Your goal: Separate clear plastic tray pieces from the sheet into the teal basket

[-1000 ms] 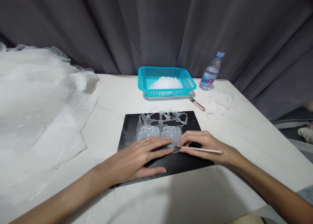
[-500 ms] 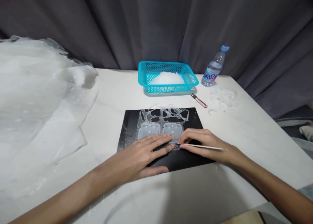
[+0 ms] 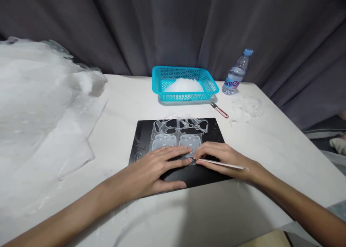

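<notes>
"Where's the sheet (image 3: 170, 139)?"

"On the mat (image 3: 200, 176), partly under the left hand (image 3: 159, 164), whose fingers lie flat and slightly spread. The right hand's (image 3: 220, 155) fingers pinch a stick (image 3: 224, 163), its tip by the sheet's near edge."

"How would you work it?"

"I'd press flat beside the tip and guide it lightly, clear of the left fingertips."

"Anything readable?"

"The bottle (image 3: 235, 74), beyond the mat's far right corner: purple letters, seemingly 'ante', the rest unclear."

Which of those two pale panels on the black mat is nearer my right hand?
The right panel: your right hand is beside it, while the left panel lies farther off.
</notes>
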